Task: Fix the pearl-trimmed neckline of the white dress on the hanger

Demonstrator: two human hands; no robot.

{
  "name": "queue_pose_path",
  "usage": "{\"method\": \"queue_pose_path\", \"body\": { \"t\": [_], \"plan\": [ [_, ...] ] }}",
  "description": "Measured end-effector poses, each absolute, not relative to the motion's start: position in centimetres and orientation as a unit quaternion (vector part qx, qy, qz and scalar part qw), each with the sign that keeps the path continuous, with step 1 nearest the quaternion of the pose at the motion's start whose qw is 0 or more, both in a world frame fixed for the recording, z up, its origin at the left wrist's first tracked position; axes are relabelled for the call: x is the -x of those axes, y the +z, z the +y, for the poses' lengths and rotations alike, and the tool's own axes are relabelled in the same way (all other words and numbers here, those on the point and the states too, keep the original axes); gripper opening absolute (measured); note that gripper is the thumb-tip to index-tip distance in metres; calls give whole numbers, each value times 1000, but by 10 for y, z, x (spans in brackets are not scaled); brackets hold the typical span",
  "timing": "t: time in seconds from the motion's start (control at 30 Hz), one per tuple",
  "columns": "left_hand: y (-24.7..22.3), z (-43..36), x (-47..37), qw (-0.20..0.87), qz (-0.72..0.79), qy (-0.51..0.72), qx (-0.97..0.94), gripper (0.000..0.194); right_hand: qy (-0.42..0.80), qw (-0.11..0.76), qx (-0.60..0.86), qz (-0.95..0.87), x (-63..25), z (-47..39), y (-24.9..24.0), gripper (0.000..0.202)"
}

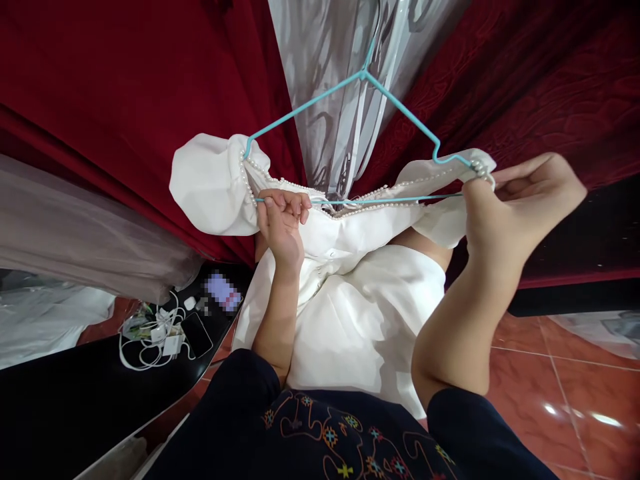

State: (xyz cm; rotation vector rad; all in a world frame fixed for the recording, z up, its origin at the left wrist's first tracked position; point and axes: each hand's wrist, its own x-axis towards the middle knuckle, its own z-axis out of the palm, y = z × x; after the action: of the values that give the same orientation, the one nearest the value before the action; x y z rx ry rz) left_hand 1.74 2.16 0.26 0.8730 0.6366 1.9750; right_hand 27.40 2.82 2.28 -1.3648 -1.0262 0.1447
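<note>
A white dress (pixel 370 300) with a pearl-beaded neckline and puffed sleeves hangs from a light-blue hanger (pixel 320 98) in front of me. My left hand (pixel 283 223) is curled around the hanger's lower bar, close to the left puffed sleeve (pixel 207 183). At the far right corner of the hanger, my right hand (pixel 520 190) pinches the beaded edge of the dress's right shoulder (pixel 475 160). The hanger's left corner sits inside the left shoulder opening. Part of the right fingertips is hidden behind the thumb and fabric.
Dark red curtains (pixel 150 80) stand behind, with a sheer whitish fabric (pixel 330 80) between them. On the left, a black table (pixel 100 400) carries white cables (pixel 145 357), a dark phone (pixel 197 335) and a lit phone. Red tiles (pixel 540 387) cover the floor.
</note>
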Motion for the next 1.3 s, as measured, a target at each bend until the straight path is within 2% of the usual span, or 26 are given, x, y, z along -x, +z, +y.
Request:
{"method": "queue_pose_path", "body": {
  "t": [0.1, 0.37, 0.67, 0.77, 0.9, 1.07, 1.3],
  "plan": [
    [2, 22, -17, 438, 248, 790, -351, 40, 90, 622, 624, -465, -281, 20, 22, 32],
    [1, 22, -21, 452, 276, 777, -339, 41, 106, 683, 501, -521, -237, 42, 46, 31],
    [-1, 25, -16, 467, 246, 777, -343, 39, 188, 677, 455, -547, -219, 17, 41, 34],
    [0, 24, -19, 467, 244, 780, -336, 40, 242, 616, 481, -575, -205, 1, 43, 29],
    [2, 22, -19, 465, 261, 775, -338, 40, 363, 493, 490, -620, -178, 0, 13, 37],
    [-6, 18, -13, 474, 346, 721, -370, 42, 363, 575, 454, -576, -165, 9, -30, 38],
    [-2, 5, 16, 496, 439, 572, -483, 46, 343, 613, 441, -559, -167, 16, -29, 39]
  ]
}}
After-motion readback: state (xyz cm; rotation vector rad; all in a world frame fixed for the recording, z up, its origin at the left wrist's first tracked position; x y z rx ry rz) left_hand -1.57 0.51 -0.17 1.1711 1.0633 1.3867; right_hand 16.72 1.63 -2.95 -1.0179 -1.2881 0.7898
